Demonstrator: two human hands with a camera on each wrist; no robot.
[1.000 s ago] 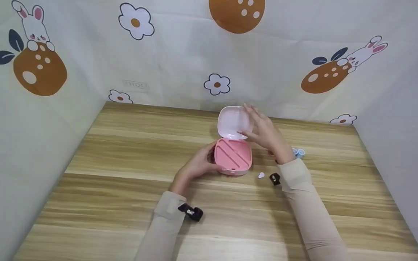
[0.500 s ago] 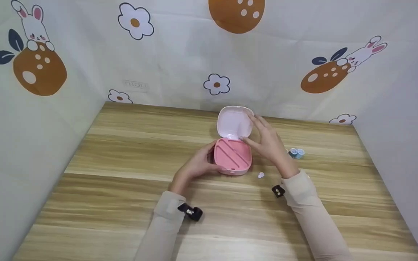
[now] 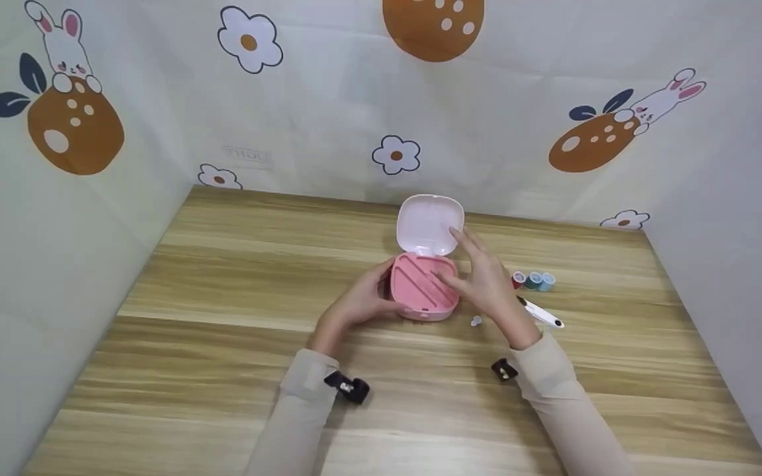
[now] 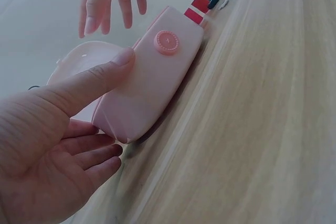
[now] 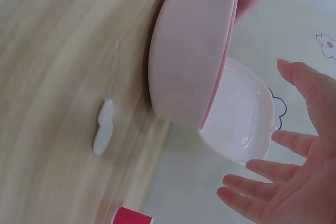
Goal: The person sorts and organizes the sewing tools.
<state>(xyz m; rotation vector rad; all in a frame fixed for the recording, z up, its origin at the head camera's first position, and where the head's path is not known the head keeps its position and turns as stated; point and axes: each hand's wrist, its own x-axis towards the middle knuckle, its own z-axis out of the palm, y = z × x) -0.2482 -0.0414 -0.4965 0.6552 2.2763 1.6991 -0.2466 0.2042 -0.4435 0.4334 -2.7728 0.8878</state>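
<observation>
A pink hinged box (image 3: 424,284) stands with its pale lid (image 3: 428,225) raised at the back; its pink tray has diagonal ridges. My left hand (image 3: 364,301) holds the box by its left side, the thumb at the front edge. In the left wrist view that thumb rests along the box's upper rim, its other fingers by the corner. Over the right part of the tray hovers my right hand (image 3: 490,284), fingers spread and holding nothing. The right wrist view has these fingers apart from the box, in front of the lid.
Right of the box stand a red spool (image 3: 518,280), a dark teal spool (image 3: 534,281) and a light blue one (image 3: 547,282). A white-handled tool with a dark end (image 3: 543,314) lies nearer me. A small white piece (image 3: 476,320) lies by the box's front right corner.
My right hand has come away from the raised lid, down and towards me. The red spool and the white-handled tool now show beside it. My left hand stays on the box.
</observation>
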